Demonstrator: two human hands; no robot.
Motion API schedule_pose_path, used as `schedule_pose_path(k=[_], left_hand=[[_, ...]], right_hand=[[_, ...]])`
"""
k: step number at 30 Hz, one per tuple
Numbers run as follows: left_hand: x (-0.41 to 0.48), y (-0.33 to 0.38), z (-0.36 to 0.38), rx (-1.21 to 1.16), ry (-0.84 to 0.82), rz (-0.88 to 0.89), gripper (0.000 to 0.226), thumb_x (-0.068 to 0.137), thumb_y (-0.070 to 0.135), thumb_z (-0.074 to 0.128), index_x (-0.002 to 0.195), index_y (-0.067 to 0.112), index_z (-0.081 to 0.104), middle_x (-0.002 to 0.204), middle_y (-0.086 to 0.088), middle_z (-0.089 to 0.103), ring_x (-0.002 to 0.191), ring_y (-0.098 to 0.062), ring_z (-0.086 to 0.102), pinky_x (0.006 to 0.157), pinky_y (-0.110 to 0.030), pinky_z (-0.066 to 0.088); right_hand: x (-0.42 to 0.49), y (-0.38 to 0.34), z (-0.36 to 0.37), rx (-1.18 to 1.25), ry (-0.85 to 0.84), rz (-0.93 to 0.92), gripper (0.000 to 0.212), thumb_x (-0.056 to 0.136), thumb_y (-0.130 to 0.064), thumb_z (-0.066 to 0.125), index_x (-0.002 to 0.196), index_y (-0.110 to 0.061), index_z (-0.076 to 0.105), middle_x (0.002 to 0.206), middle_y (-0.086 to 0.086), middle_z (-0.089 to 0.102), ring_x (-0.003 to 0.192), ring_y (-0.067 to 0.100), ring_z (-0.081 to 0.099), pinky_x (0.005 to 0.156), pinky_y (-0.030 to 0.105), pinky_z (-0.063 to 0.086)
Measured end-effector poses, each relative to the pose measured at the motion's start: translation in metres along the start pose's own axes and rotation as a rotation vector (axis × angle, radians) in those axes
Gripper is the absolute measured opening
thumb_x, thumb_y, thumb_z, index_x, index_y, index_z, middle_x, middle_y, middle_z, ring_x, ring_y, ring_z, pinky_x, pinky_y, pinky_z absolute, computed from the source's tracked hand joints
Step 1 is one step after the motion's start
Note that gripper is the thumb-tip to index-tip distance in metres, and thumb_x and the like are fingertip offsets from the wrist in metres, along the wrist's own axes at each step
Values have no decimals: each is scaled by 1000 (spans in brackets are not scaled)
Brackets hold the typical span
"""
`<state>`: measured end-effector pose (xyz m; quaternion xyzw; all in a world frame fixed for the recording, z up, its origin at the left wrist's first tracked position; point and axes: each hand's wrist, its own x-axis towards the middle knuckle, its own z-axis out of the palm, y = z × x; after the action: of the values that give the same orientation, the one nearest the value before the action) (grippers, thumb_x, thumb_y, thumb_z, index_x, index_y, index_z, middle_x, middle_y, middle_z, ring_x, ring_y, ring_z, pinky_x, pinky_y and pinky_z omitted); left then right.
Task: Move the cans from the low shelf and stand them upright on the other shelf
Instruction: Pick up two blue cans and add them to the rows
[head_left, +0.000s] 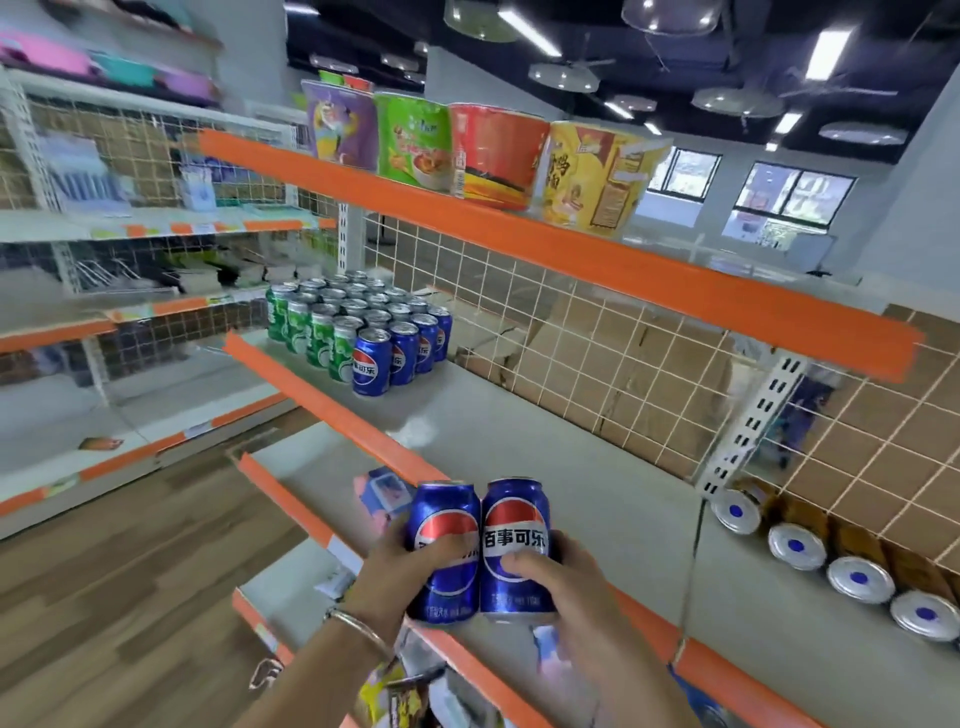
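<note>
My left hand (402, 564) grips one blue cola can (447, 512), and my right hand (558, 582) grips a second blue cola can (517, 506). Both cans are upright, side by side and touching, at the front orange edge of the middle shelf (545, 447). At the far left end of that shelf stands a block of upright cans (358, 322), green ones on the left and blue ones on the right. The lower shelves (306, 483) show below and to the left of my hands.
Several instant noodle cups (493, 150) line the top shelf. Jars (797, 545) lie on their sides at the right. A white wire grid (597, 364) backs the shelf. Small packets (384, 491) sit on the lower shelves. Wooden floor and another shelving unit lie left.
</note>
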<state>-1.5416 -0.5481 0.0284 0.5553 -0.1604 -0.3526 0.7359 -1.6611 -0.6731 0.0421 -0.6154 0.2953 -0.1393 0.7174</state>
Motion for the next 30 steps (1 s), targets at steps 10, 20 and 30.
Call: schedule_pose_path(k=[10,20,30], left_hand=[[141,24,-19,116,49,146,82,33,27,87,109,9,63,96,-9,73,84,-17,69,78,-29,57],[239,29,-57,97,31,139,83,32,22,86,110,12,62,100,-11,73,85,-18,68,79,-30,55],[305,20,-86,223,-52,270,61,47,11,87,102,16,60,86,6,73,78,1,66,70,-13,50]], right_hand=[[143,-37,4,-4,-52,-168,53,52,4,76,104,0,62,94,24,69,82,35,69,71,43,57],[262,-3,35,67,138,-254,68,42,-13,86,104,2,62,96,30,68,90,45,65,81,56,53],[333,9,56,-233,331,-393,70,71,-7,75,128,-28,40,113,-11,64,102,4,63,88,22,49]])
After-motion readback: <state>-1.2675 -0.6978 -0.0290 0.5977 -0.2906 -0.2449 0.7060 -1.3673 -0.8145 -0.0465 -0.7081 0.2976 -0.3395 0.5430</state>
